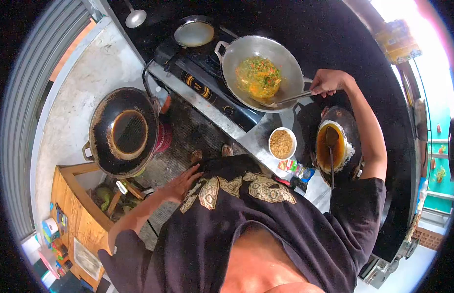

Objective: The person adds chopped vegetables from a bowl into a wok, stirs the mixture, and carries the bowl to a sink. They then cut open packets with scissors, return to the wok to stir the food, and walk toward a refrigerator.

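Observation:
My right hand (328, 81) grips the handle of a metal spatula (288, 99) whose blade rests inside the silver wok (285, 61). The wok sits on a black stove (207, 80) and holds a yellow-orange mix (259, 77) with green and red bits. My left hand (180, 184) rests flat against my dark patterned shirt at the hip, fingers apart, holding nothing.
A big blackened wok of dark oil (124, 131) sits on a red burner at left. A small lidded pan (194, 33) stands behind the stove. A white bowl of brown crumbs (281, 143) and a pot of orange sauce with a ladle (334, 146) are near my right side. A wooden crate (78, 215) stands lower left.

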Demonstrator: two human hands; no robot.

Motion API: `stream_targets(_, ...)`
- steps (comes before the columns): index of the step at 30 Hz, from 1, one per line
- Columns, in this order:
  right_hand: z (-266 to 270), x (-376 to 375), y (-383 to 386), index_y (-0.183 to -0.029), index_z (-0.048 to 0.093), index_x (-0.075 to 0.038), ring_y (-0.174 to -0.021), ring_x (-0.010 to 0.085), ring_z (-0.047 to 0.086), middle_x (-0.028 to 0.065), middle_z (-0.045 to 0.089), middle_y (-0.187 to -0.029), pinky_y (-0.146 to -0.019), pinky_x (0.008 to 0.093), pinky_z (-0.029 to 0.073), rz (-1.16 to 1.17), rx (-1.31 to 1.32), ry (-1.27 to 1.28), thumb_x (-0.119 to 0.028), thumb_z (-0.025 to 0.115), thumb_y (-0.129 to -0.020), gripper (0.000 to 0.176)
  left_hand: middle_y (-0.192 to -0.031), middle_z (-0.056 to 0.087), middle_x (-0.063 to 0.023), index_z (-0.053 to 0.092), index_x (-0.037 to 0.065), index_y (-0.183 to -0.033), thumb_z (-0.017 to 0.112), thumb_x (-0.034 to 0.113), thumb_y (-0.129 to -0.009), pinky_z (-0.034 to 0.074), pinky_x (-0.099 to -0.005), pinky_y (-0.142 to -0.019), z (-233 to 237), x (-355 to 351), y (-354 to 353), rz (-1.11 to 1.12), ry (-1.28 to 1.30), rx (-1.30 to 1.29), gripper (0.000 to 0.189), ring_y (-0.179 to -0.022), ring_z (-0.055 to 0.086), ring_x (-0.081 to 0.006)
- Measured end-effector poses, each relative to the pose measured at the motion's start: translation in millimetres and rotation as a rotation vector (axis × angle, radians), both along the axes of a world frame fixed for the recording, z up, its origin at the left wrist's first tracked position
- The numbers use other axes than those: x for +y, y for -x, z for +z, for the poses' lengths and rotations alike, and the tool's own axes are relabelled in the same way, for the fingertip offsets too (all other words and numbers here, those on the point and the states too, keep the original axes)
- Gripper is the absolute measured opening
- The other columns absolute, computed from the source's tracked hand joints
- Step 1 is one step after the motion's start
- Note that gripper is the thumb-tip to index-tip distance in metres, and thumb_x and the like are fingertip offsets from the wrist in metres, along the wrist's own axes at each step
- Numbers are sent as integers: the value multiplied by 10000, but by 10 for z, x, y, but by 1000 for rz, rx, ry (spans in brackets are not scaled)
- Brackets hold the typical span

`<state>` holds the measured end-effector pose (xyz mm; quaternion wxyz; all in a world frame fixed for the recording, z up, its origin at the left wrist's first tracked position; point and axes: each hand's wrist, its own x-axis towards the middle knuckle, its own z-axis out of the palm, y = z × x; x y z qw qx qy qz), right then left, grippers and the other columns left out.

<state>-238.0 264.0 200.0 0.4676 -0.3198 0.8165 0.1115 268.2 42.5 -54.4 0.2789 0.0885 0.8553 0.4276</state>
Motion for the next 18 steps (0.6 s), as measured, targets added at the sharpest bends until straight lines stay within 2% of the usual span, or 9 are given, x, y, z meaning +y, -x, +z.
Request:
stream_targets(2,-57,-130,-2,-980,650,-11,-443,81,478,25,570,-590,-391,246,377,53,-32,1,-196,610,-822,247,-1479,-1,-121,113,159,-1420,822,425,-541,198,-457,-1098,-454,40,-170,94,-197,8,1160,-1352,134,-328)
stream_targets(3,-109,-188,-4,-980,649,-8,-446,82,485,25,570,-591,-392,249,383,81,-48,1,-197,608,-824,249,-1478,5,-124,119,158,-1418,823,421,-537,200,-457,-1097,-546,67,-230,151,-311,3,1159,-1351,137,-331)
stream_targets(5,-354,-242,-20,-978,645,1,-449,85,491,29,570,-590,-394,254,395,66,-51,99,-200,598,-831,254,-1477,14,-129,119,157,-1418,825,411,-534,201,-457,-1096,-594,140,-288,212,-376,13,1159,-1350,139,-333)
stream_targets(8,-643,-331,-178,-1023,611,20,-437,92,495,50,572,-600,-383,249,402,-20,16,241,-203,556,-857,283,-1477,19,-131,105,159,-1420,824,399,-540,196,-458,-1097,-371,167,-290,174,-161,50,1161,-1351,137,-333)
stream_targets(10,-944,-337,-194,-1054,592,22,-429,97,499,57,569,-603,-377,243,400,-68,105,376,-202,541,-866,297,-1477,16,-131,98,161,-1420,820,391,-548,191,-457,-1099,-64,183,-222,114,4,58,1155,-1352,135,-332)
stream_targets(11,-1118,-354,-102,-1024,577,35,-428,99,509,43,553,-592,-375,248,402,-33,164,326,-210,529,-874,291,-1477,15,-131,96,162,-1420,818,385,-552,188,-457,-1100,-10,187,-211,95,57,54,1151,-1352,134,-332)
stream_targets(15,-1172,-79,18,-929,577,28,-442,87,516,18,535,-598,-381,242,404,-387,11,554,-236,515,-889,274,-1479,12,-123,107,164,-1416,816,323,-565,174,-455,-1107,-225,195,-312,79,100,44,1119,-1357,123,-324)
stream_targets(17,-1243,90,67,-893,576,17,-440,76,505,10,531,-608,-383,231,397,-561,-63,666,-261,511,-898,285,-1480,10,-118,117,167,-1413,823,279,-558,172,-456,-1109,-221,208,-325,117,55,36,1114,-1359,119,-319)
stream_targets(18,-1310,149,82,-879,577,8,-436,72,495,7,530,-610,-386,224,392,-566,-77,705,-274,512,-900,290,-1481,8,-116,121,169,-1411,829,257,-549,173,-456,-1109,-218,222,-333,169,-13,14,1119,-1359,117,-316)
